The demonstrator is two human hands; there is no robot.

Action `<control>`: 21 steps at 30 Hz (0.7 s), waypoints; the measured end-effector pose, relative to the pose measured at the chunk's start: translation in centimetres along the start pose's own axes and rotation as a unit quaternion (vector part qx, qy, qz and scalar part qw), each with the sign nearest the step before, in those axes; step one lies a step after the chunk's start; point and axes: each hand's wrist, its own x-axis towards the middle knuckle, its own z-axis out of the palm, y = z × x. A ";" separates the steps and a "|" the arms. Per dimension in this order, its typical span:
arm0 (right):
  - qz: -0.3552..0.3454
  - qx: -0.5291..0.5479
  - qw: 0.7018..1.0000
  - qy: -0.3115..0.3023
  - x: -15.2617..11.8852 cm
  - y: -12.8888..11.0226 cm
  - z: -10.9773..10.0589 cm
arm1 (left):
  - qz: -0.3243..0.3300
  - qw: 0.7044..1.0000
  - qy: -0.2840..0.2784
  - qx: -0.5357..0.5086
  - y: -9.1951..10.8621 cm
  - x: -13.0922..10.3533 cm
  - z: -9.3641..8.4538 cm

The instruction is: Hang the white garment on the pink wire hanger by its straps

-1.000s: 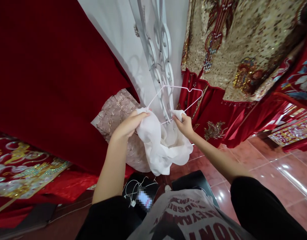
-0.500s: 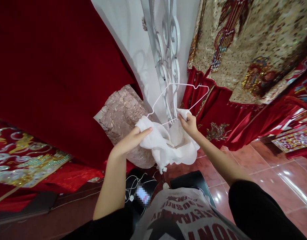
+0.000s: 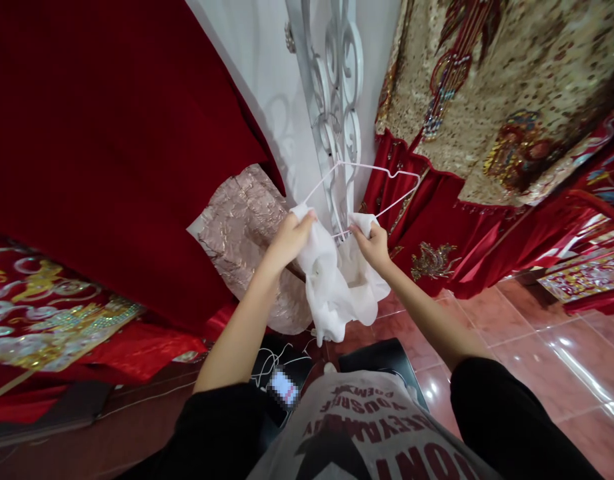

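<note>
A thin white garment hangs down between my two hands. My left hand is closed on its upper left part, at the left corner of a white hanger. Pinched in my right hand is the garment's other upper edge, close to the hanger's lower bar. The hanger's hook is at a white scrollwork metal stand, and its right corner is bare. Behind my left hand hangs a pinkish, crinkled garment.
Large red cloth fills the left side. Gold sequinned cloth and red embroidered pieces hang at the right. Below are a black seat, a phone with white cables, and a reddish tiled floor.
My left hand has moved up and to the right with the garment's left part, closer to my right hand. The garment is now bunched narrower. My right hand has shifted only slightly.
</note>
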 end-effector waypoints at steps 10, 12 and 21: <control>0.287 0.064 0.953 0.067 8.6 -2.0 -10.4 | 0.053 0.982 -0.007 0.179 -0.4 1.1 -2.8; 0.312 0.003 0.947 0.073 11.3 -2.9 -12.0 | 0.057 0.978 -0.019 0.199 -0.4 1.4 -3.0; 0.253 -0.172 0.950 -0.058 17.6 -8.9 -12.1 | 0.043 0.971 -0.025 0.233 -0.4 1.6 -2.9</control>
